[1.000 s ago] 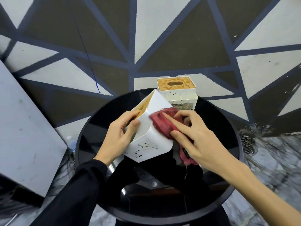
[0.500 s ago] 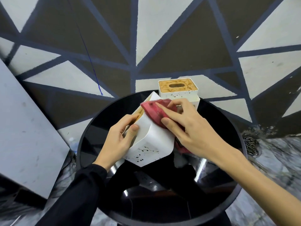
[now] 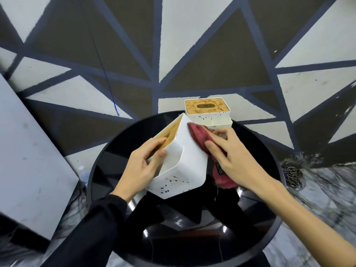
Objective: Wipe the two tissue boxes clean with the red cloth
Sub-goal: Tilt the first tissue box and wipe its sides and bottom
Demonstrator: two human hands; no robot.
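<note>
- Since a second ago your right hand (image 3: 237,157) has carried the red cloth (image 3: 200,136) from the middle of the tilted box's side up to its top edge, near the far corner; your left hand (image 3: 140,166) has kept its grip.
- You hold the near tissue box (image 3: 185,162) tipped on one lower corner over the black round table (image 3: 269,189); left thumb lies on the white wall, fingers curled over the rim onto the wooden lid (image 3: 167,134).
- Your right fingers lie fairly straight, pressing the cloth flat against the box, its tail hanging below your palm.
- Judging by looks, the box is light, stiff and smooth plastic, so it may slip: keep bracing at the rim.
- The cloth is soft and bunches easily.
- The second tissue box (image 3: 209,112) stands upright at the table's far edge, just behind your right fingers.
- Dark specks remain near the tilted box's bottom; its far side and underside are hidden, so you cannot judge them.
</note>
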